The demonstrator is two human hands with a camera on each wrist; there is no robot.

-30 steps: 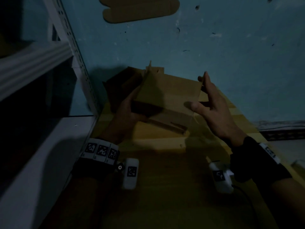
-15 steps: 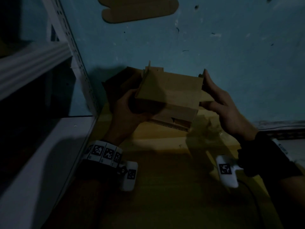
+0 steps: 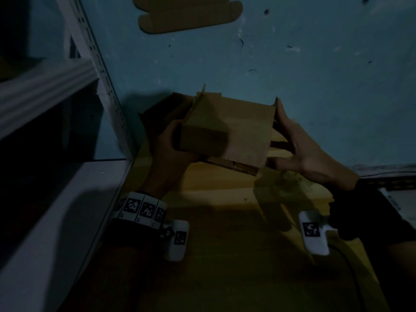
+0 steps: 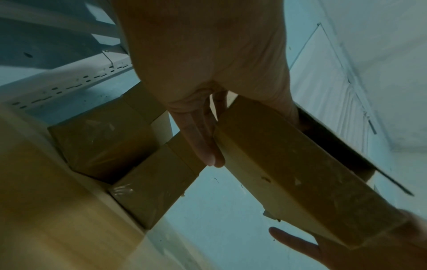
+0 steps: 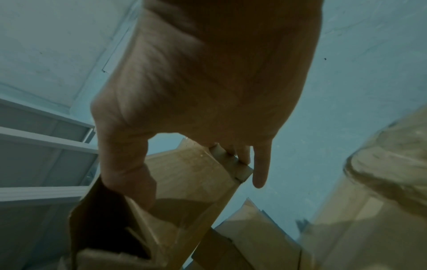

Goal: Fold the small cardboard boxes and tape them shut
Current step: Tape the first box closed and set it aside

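A small brown cardboard box point(image 3: 227, 131) is held in the air over the table, folded into shape, its open side toward me. My left hand point(image 3: 171, 145) grips its left end; in the left wrist view the fingers point(image 4: 203, 144) lie along the outside of the box point(image 4: 289, 164) and the thumb goes inside. My right hand point(image 3: 299, 152) presses the right end with straight fingers, thumb under the front edge. In the right wrist view the thumb point(image 5: 129, 179) lies on the box point(image 5: 191, 175) and the fingertips point(image 5: 258, 173) reach a side flap.
Two taped boxes point(image 4: 104, 146) stand behind the left hand against the blue wall. A flat cardboard blank point(image 3: 189, 16) lies farther back. A white slotted rack point(image 3: 101, 75) stands at the left. Yellow-brown sheets point(image 3: 225, 190) cover the table below.
The right hand has closed in onto the box's right end. The loose panel has folded down, so the flat piece is now box-shaped. The left hand keeps its grip.
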